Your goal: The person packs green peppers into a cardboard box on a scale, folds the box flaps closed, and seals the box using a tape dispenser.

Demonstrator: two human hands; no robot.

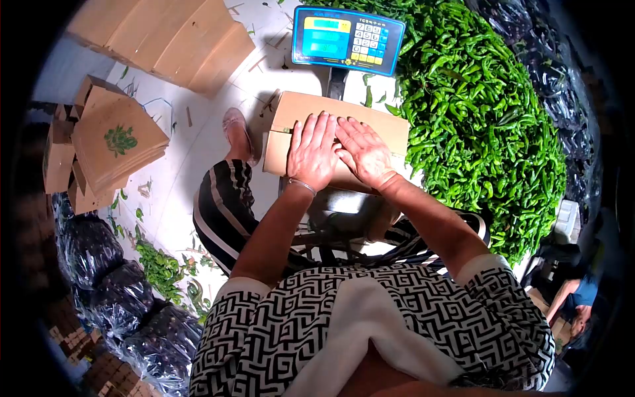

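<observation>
A closed cardboard box (281, 149) sits in front of me, just before the post of a digital scale (348, 40) with a lit display. Both of my hands lie flat on its top flaps, side by side and nearly touching. My left hand (312, 151) rests on the left of the middle, fingers stretched forward. To its right, my right hand (365, 153) presses on the lid with fingers extended. Neither holds anything. Right beside the box rises a large heap of green chili peppers (483, 126).
Large cardboard boxes (165, 43) stand at the upper left. Below them are stacked flattened cartons (119, 139) with a green leaf print. Filled dark plastic bags (122, 298) line the left. Loose peppers (159, 271) lie on the floor. Another person (582, 291) bends at the lower right.
</observation>
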